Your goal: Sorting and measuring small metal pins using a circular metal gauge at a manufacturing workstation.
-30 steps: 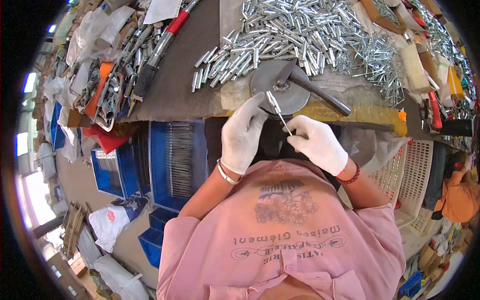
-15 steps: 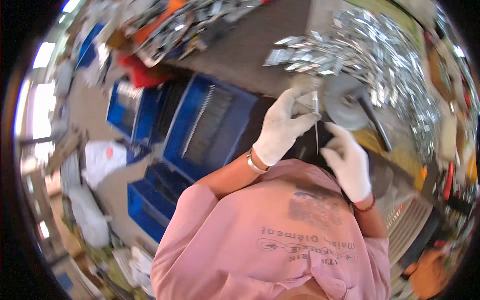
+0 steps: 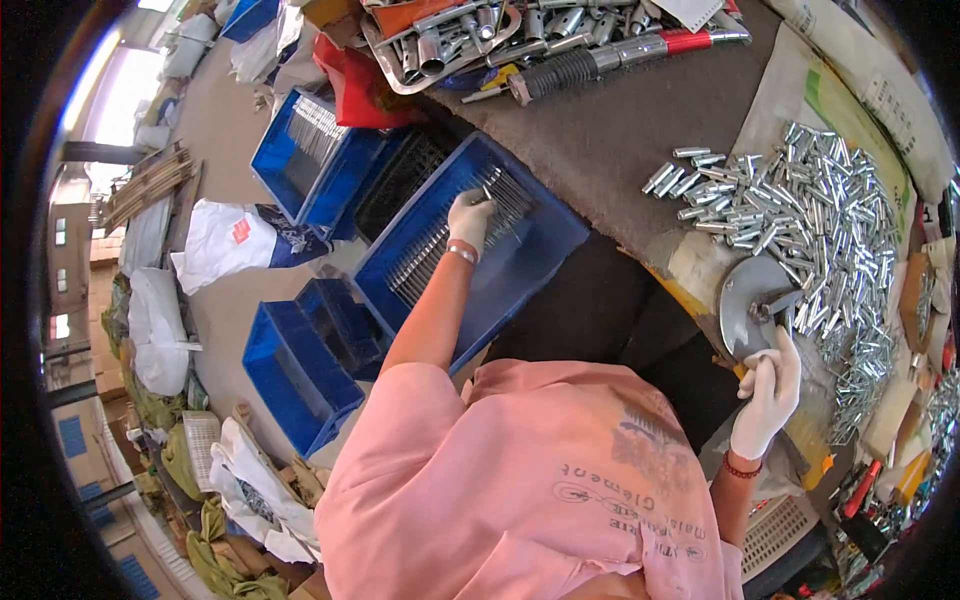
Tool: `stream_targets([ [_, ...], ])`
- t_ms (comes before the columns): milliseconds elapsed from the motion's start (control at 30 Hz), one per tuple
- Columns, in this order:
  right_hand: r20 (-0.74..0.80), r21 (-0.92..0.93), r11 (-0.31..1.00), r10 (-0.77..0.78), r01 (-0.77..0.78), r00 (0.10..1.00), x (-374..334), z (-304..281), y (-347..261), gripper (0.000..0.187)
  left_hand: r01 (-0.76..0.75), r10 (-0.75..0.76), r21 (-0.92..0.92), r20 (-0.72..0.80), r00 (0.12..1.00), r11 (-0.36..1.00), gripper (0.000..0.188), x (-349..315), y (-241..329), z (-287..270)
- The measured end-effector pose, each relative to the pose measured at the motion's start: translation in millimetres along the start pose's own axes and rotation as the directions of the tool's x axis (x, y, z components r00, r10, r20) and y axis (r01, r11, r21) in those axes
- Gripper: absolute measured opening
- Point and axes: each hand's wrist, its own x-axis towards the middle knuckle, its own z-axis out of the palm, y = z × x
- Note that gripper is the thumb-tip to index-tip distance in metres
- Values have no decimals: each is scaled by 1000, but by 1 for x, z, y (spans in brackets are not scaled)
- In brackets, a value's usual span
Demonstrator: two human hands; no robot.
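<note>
The step in hand looks like setting rods (image 3: 414, 266) in the bin (image 3: 548, 222); the left hand (image 3: 470, 217) curls over them (gripping one, I cannot tell). The right hand (image 3: 768, 398), part curled, its grip unclear, is by the disc (image 3: 738, 322). Next calls for keeping the row neat.

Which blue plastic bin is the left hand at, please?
The large blue rectangular plastic bin beside the brown workbench: the white-gloved left hand is at its slim silvery rods; no hand is at the others.
</note>
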Motion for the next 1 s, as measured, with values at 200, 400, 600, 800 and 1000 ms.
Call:
stream_targets([
  [200,-31,33,999,17,-16,999,0,1,2,42,-148,194,404,-76,978,903,46,107,-53,9],
  [400,-41,12,1000,-8,8,999,-2,0,6,39,-130,260,649,-108,960,750,43,126,-74,36],
  [600,57,190,982,-14,3,998,1,0,4,37,-395,565,480,-288,773,784,29,139,-75,-35],
  [800,16,196,980,36,-38,999,-8,-6,6,32,-779,791,148,-177,585,609,19,-79,165,38],
  [1000,176,173,983,36,-67,984,-1,-12,-4,30,-985,620,116,767,169,125,70,-131,240,92],
])
